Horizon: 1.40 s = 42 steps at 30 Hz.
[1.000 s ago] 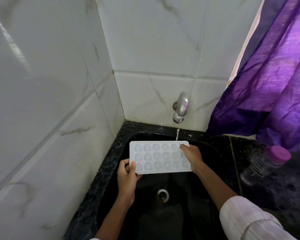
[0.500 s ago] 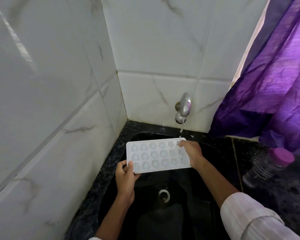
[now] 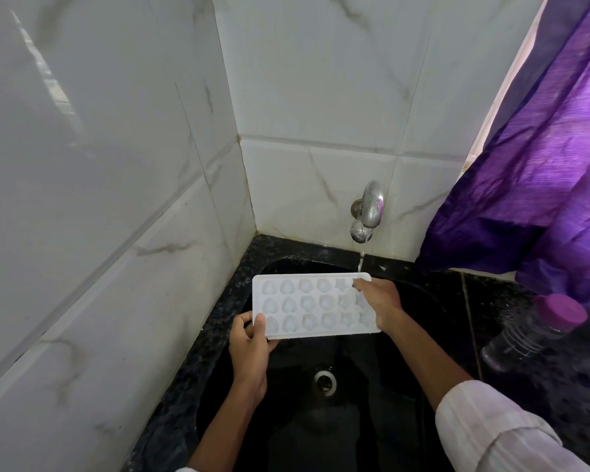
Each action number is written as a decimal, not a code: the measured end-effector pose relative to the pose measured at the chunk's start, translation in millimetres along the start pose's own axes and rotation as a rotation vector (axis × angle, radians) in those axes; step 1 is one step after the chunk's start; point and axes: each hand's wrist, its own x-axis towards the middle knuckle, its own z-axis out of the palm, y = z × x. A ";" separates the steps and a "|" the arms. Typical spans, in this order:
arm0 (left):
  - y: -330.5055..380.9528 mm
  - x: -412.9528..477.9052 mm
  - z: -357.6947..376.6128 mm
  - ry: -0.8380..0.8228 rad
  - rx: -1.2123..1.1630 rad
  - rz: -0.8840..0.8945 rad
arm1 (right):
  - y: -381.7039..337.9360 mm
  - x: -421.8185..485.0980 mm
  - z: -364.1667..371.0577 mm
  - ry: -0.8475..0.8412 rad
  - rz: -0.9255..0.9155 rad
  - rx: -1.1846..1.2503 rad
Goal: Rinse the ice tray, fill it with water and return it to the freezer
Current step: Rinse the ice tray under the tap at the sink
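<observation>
We hold tray [image 3: 307, 304] over sink [image 3: 286, 386], barely shifted since a second ago. Left grip [image 3: 249, 345] pinches near-left corner; right grip [image 3: 378, 301] curls over right end. Stream from tap [image 3: 368, 209] hits far-right corner. Rinse under way.

Soft daylight enters through the purple curtain [image 3: 542, 148] at right, streaking glare on the left wall tiles [image 3: 48, 83]; sink basin [image 3: 419, 321] dim, ice tray [image 3: 307, 304] sharp, bottle [image 3: 532, 335] blurred, frame edges bowed.
</observation>
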 end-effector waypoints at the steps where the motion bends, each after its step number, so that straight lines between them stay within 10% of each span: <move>1: -0.2 -0.5 -0.3 -0.004 0.003 0.001 | 1.2 0.8 0.2 0.008 0.002 -0.004; 23: 4.0 -9.7 -11.2 0.027 -0.022 0.027 | 12.0 -2.6 8.1 -0.047 0.031 0.023; 33: 17.9 -37.4 -26.6 0.109 0.411 0.679 | 31.1 -18.8 23.0 -0.462 0.253 0.097; 42: 2.9 -41.1 -51.0 -0.312 0.501 0.867 | 31.1 -27.7 49.5 -0.497 0.087 0.108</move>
